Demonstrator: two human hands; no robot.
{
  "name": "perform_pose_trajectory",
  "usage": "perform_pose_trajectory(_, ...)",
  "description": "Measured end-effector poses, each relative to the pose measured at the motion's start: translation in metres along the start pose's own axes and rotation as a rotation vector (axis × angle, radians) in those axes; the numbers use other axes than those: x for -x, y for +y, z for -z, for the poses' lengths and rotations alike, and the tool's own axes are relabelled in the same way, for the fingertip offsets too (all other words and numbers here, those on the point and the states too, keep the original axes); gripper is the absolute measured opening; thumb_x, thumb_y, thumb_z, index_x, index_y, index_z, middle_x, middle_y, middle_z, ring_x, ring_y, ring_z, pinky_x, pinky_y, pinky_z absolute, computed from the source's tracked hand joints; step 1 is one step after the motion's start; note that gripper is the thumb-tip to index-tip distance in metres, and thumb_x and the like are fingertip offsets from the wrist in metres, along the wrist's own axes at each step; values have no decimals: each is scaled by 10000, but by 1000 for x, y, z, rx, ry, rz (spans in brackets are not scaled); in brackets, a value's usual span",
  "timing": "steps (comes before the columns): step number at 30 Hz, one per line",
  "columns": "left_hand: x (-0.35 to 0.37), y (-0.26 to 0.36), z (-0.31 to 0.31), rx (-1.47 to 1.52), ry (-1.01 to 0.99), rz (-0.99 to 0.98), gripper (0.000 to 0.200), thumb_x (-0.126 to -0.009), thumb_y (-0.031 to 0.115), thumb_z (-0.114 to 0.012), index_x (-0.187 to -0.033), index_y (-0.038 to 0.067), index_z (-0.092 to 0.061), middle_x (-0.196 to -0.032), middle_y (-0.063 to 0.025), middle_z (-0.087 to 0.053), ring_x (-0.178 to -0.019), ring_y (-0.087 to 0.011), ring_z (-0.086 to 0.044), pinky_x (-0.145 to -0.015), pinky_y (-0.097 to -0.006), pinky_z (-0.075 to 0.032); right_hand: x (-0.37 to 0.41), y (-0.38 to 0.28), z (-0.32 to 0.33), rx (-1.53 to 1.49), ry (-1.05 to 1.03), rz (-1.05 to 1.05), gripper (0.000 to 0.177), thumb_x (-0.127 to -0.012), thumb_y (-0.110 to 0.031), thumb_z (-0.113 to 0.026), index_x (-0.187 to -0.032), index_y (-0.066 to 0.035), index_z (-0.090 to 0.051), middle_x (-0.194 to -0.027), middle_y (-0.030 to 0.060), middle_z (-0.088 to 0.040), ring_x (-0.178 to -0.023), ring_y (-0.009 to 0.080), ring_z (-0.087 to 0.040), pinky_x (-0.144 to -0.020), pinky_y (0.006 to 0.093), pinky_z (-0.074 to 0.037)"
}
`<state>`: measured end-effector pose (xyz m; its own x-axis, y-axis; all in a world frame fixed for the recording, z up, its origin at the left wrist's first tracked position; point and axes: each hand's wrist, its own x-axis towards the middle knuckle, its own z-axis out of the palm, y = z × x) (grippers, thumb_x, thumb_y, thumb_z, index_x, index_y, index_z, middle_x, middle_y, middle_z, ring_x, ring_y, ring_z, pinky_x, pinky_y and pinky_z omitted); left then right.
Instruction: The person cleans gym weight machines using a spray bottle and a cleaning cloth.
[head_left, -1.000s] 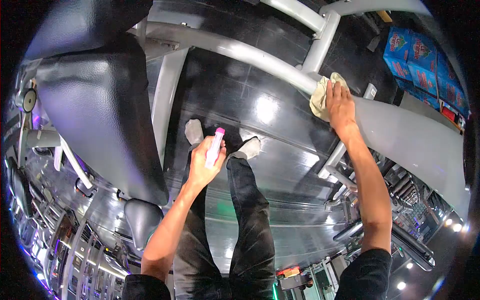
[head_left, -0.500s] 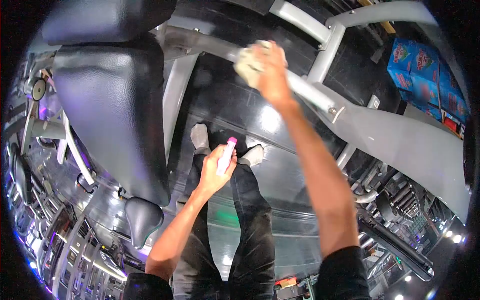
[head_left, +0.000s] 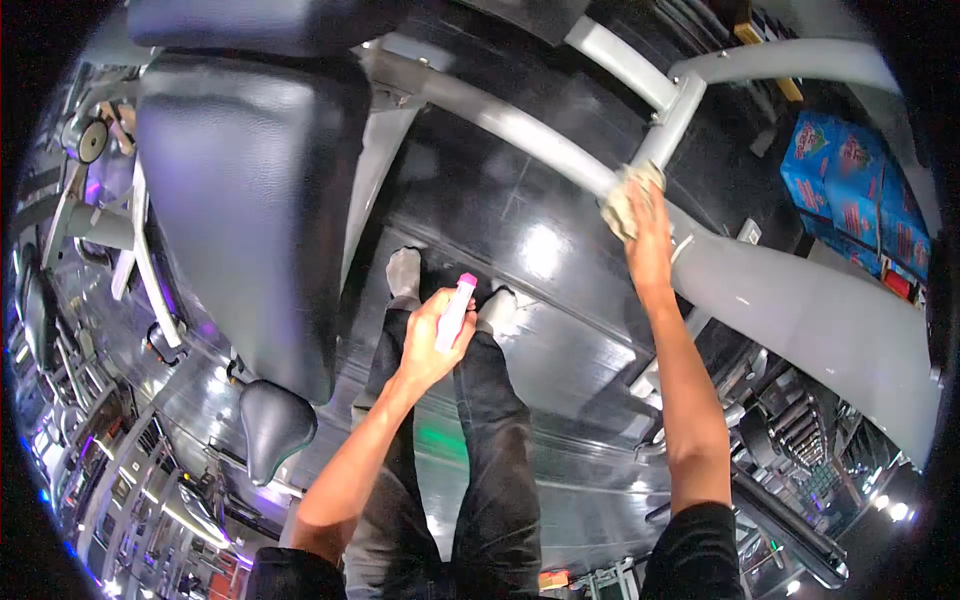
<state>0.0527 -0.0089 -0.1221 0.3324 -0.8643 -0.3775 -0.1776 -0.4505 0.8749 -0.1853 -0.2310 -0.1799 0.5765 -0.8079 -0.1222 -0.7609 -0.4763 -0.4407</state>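
A pale yellow cloth [head_left: 622, 205] lies bunched under my right hand [head_left: 650, 240], pressed against the grey metal frame tube [head_left: 530, 135] of a gym machine, close to where the tubes join. My right arm is stretched forward. In front of my legs, my left hand [head_left: 430, 340] is closed around a white bottle with a pink top [head_left: 457, 312]; the bottle tilts upward and touches nothing else. My fingers cover part of it, and its label cannot be read.
A black padded bench [head_left: 245, 200] stands on the left, with a bicycle-type saddle [head_left: 275, 428] below it. A wide grey machine cover [head_left: 810, 310] runs to the right. Blue printed packs [head_left: 850, 185] are stacked at the upper right. My feet [head_left: 405, 272] stand on the dark shiny floor.
My right hand has slid the cloth along the tube, to the right and nearer to me. The left hand keeps its hold on the bottle. The view has shifted slightly.
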Motion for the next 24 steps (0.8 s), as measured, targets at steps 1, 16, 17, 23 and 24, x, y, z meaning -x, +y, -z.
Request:
perform_pose_trajectory(1,-1,-1,-1,-1,18,-3,131,-804,22,-632,-925,31,-583,-776,-56,-624,-614,-93,-571,-558,-252,-462,3,-2,-2,0,76,-133,787,-680,177,-481,-1392,-150,-402,-1443,163,-329,-1333,344,-322,-1111,399,-291)
perform_pose_trajectory(16,55,-13,-12,137,224,11,155,-793,0,-639,-932,36,-581,-783,-50,-617,-665,-113,-586,-612,-254,-468,-84,-87,-35,32,38,208,941,-617,151,-641,-1430,-208,-333,-1492,108,-257,-1355,311,-289,-1101,370,-333)
perform_pose_trajectory(17,60,-14,-11,153,225,2,164,-788,2,-644,-936,34,-582,-802,-57,-621,-685,-122,-595,-629,-257,-471,-69,-77,-24,113,14,215,949,-601,152,-661,-1424,-200,-347,-1492,112,-253,-1360,309,-280,-1105,371,-328)
perform_pose_trajectory(23,91,-15,0,132,255,-32,167,-777,-13,-644,-924,35,-579,-794,-71,-620,-708,-160,-613,-650,-294,-488,16,-8,1,-167,90,-298,560,-824,40,-529,-1366,-39,-410,-1427,199,-338,-1318,357,-326,-1101,380,-277)
perform_pose_trajectory(24,98,-17,2,129,258,3,164,-778,-15,-641,-920,38,-579,-783,-65,-615,-697,-155,-608,-641,-293,-486,12,-9,-4,-168,86,-295,560,-824,40,-529,-1366,-39,-410,-1427,199,-338,-1318,357,-326,-1101,380,-277)
